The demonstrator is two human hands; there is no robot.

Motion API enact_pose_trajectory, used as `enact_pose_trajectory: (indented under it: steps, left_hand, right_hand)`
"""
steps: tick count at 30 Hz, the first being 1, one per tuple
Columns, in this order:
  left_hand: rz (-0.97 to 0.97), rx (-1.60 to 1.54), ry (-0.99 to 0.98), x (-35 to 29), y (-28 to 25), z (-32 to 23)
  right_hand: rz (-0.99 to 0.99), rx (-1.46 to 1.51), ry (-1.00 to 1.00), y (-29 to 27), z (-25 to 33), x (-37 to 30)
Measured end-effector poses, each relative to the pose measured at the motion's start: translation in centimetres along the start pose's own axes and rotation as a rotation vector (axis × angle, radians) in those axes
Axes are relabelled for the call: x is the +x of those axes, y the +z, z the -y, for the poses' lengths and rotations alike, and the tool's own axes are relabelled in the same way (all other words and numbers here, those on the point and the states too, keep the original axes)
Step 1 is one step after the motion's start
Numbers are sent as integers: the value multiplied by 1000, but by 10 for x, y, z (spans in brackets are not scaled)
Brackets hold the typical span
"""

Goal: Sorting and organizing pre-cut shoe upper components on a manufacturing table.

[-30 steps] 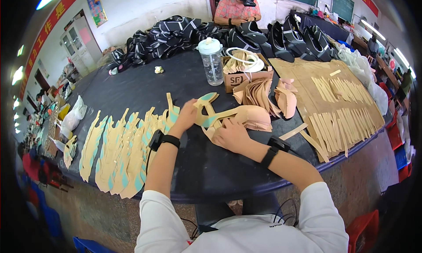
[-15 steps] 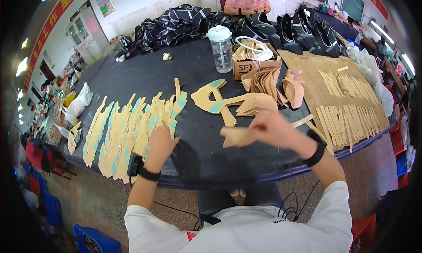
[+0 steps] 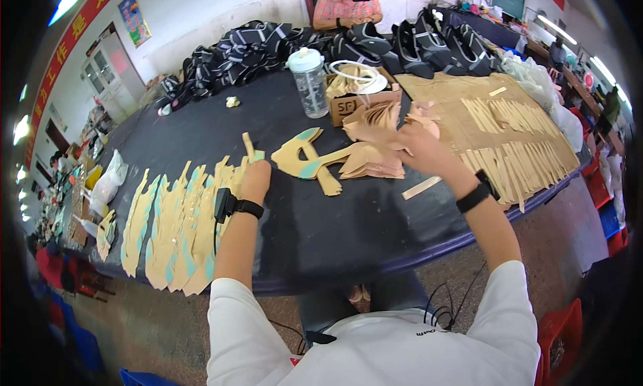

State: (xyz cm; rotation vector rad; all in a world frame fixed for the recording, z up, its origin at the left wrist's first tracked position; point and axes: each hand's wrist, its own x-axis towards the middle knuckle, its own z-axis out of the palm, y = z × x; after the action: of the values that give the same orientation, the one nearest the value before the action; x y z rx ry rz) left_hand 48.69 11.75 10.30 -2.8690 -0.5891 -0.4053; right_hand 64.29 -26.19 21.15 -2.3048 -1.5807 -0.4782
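Note:
My left hand [image 3: 256, 179] is over the right end of a row of overlapping tan cut pieces [image 3: 175, 228] with teal patches. A narrow tan tab [image 3: 248, 145] sticks out beyond it; the back of the hand hides its fingers. My right hand [image 3: 429, 150] is closed above stacks of tan pieces, with a motion-blurred tan cut piece [image 3: 375, 134] at its fingertips. Below it lies a fanned stack [image 3: 375, 166], and behind it another stack [image 3: 376, 115]. A looped tan piece with teal ends [image 3: 295, 155] lies between my hands, its arm reaching the fanned stack.
A lidded clear bottle [image 3: 309, 84] stands beside a cardboard box [image 3: 341, 107]. Brown board [image 3: 462, 91] at right carries rows of tan strips [image 3: 502, 178]; a loose strip [image 3: 422, 187] lies nearby. Black shoe uppers [image 3: 248, 51] are heaped at the back, where another person [image 3: 348, 9] sits.
My right hand has moved up and away with the tan cut piece, from the near table to the stacks. My left hand has moved forward along the row. The whole view has shifted.

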Motion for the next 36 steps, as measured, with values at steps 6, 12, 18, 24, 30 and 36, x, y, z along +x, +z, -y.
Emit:
enact_pose_trajectory:
  steps: [6, 12, 18, 24, 30, 36]
  left_hand:
    - [-307, -171, -102, 17, -45, 1]
    - [-410, -1311, -171, -7, -163, -30]
    - [-298, -1589, -62, -46, -217, -56]
    - [-155, -1782, -113, -82, -239, -61]
    - [-92, -1893, -33, -115, -248, -51]
    - [-268, -2016, -72, -128, -229, -12]
  right_hand:
    - [65, 293, -20, -28, 32, -28]
    - [59, 735, 53, -16, 65, -15]
    - [166, 1294, 388, 37, 98, 22]
    - [-444, 700, 46, 67, 109, 43]
    - [3, 1156, 171, 44, 118, 31]
    - [316, 1379, 302, -23, 48, -3]
